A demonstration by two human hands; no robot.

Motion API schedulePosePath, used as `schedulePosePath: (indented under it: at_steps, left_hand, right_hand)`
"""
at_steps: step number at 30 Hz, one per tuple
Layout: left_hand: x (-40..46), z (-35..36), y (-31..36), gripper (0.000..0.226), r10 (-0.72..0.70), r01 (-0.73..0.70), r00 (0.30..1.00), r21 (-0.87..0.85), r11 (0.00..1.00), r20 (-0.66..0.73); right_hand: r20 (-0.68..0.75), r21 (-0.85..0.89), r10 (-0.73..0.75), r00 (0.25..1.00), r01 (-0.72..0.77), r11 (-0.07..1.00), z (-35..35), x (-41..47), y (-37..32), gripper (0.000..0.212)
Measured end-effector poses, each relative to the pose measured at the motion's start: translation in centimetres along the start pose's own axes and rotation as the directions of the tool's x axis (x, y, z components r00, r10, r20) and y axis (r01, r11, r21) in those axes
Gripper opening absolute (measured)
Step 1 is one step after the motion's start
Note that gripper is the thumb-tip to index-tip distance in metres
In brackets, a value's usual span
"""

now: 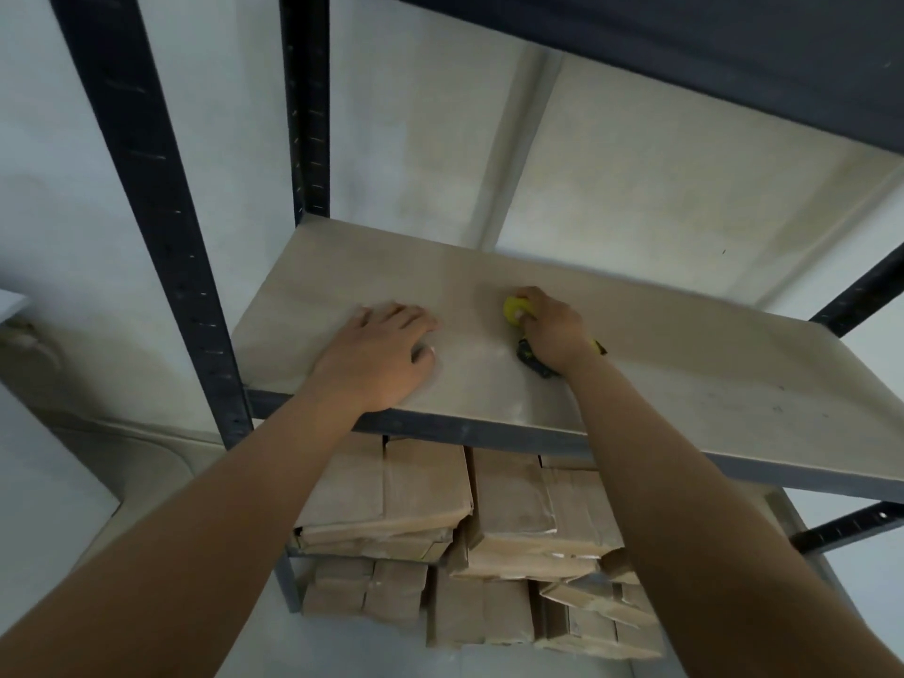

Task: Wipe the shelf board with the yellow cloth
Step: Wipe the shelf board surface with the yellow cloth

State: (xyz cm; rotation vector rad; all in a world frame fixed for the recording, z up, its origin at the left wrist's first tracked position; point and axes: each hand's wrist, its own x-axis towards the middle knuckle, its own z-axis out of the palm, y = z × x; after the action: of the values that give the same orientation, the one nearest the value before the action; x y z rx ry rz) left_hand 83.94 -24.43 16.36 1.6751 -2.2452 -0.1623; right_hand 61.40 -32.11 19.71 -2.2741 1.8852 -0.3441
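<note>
Bunched inside the closed right hand (553, 330), the yellow cloth (516, 310) was pressed onto the shelf board (685, 379) near its middle. The left hand (386, 354) was laid flat and empty, fingers spread, beside the front edge. Brown paper-wrapped bundles (489, 526) were stacked below.

Shelf board (636, 364): matt pale fibreboard or wood, smooth, dusted. Frame uprights (146, 188): dark painted metal, slotted, dull sheen. Yellow cloth (513, 309): soft fabric, bunched, gripped in the right hand (553, 330). Parcels (489, 521) beneath: wrapped in creased matt brown paper.
</note>
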Motion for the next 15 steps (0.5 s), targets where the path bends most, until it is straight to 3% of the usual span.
schedulePosePath:
  at_steps: [6, 9, 15]
  left_hand:
    - [-0.1, -0.1, 0.0, 0.046, -0.023, 0.023, 1.0, -0.025, 0.999, 0.004]
    - [-0.2, -0.1, -0.1, 0.046, -0.026, 0.027, 1.0, -0.022, 0.999, 0.01]
    - [-0.8, -0.7, 0.4, 0.048, -0.011, 0.012, 1.0, -0.017, 1.0, 0.025]
  right_hand:
    - [0.045, 0.105, -0.238, 0.97, 0.232, 0.967, 0.7, -6.3, -2.9, 0.033]
    - [-0.006, 0.215, -0.314, 0.949, 0.308, 0.927, 0.5, -10.5, -3.2, 0.028]
    - [-0.05, 0.401, -0.295, 0.954, 0.29, 0.869, -0.4, -13.2, -1.8, 0.024]
